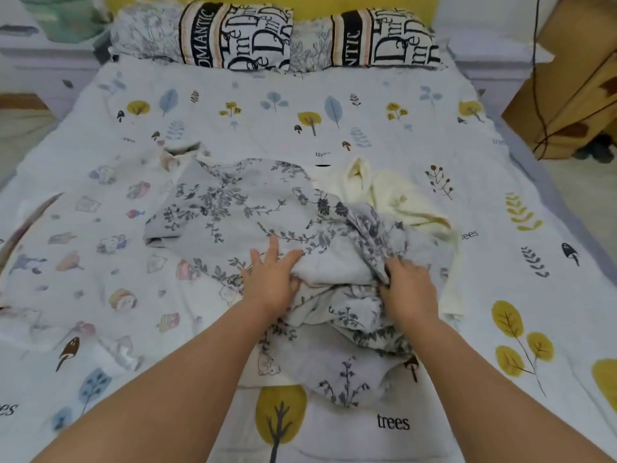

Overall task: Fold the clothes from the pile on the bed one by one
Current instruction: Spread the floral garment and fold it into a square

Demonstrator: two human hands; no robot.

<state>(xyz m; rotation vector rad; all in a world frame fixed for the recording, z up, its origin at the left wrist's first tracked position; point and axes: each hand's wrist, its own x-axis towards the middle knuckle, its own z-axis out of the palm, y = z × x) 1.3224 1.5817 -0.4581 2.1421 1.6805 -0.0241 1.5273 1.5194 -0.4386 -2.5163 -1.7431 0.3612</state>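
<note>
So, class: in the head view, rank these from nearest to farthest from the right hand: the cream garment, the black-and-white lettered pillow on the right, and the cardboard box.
1. The cream garment, just beyond the right hand, slightly to its right.
2. The cardboard box, off the bed at far right.
3. The lettered pillow, at the head of the bed.

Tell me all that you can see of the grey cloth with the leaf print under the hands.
The grey leaf-print cloth is thin, soft-looking fabric with dark sprigs. It lies crumpled on the bed cover, flatter at the far left, bunched near the hands. The left hand rests on it with fingers spread; the right hand grips a fold. A cream garment lies beside it.
</note>
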